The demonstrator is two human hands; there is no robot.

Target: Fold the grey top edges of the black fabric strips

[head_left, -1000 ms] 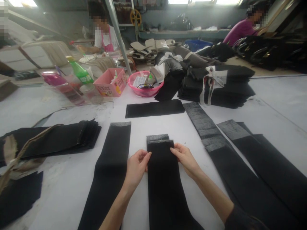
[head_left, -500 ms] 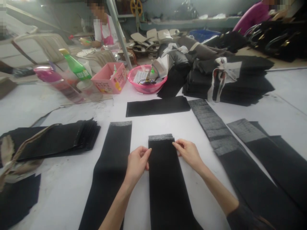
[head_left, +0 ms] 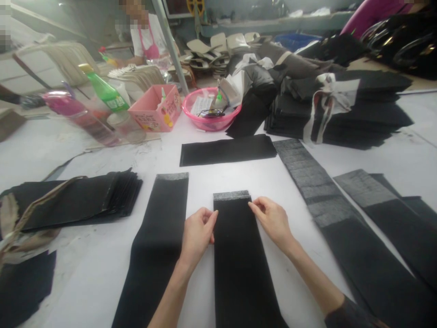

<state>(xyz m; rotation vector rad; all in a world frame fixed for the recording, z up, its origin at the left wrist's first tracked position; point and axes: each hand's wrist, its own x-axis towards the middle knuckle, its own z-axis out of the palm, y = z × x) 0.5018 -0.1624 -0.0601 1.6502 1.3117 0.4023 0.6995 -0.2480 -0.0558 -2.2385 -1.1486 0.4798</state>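
Note:
A long black fabric strip (head_left: 239, 259) with a grey band across its far end lies in front of me on the white table. My left hand (head_left: 200, 231) pinches its left edge a little below the grey band, fingers closed. On the opposite edge, close under the band, my right hand (head_left: 272, 221) pinches the strip between thumb and forefinger. Left of it lies a similar black strip (head_left: 160, 218) with a grey end. Overlapping strips with wide grey ends (head_left: 307, 182) fan out on the right, and a short black piece (head_left: 227, 151) lies crosswise beyond my hands.
At left is a stack of black pieces (head_left: 78, 196) with a cloth tie. Farther back stand a green bottle (head_left: 105, 91), a pink box (head_left: 153, 111), a pink basin (head_left: 210, 120) and a tied black bundle (head_left: 368, 109). A person in a pink apron (head_left: 150, 43) is across the table.
Both hands keep their pinch on the strip and have hardly moved. The view has shifted slightly, and the person's hand across the table has changed position.

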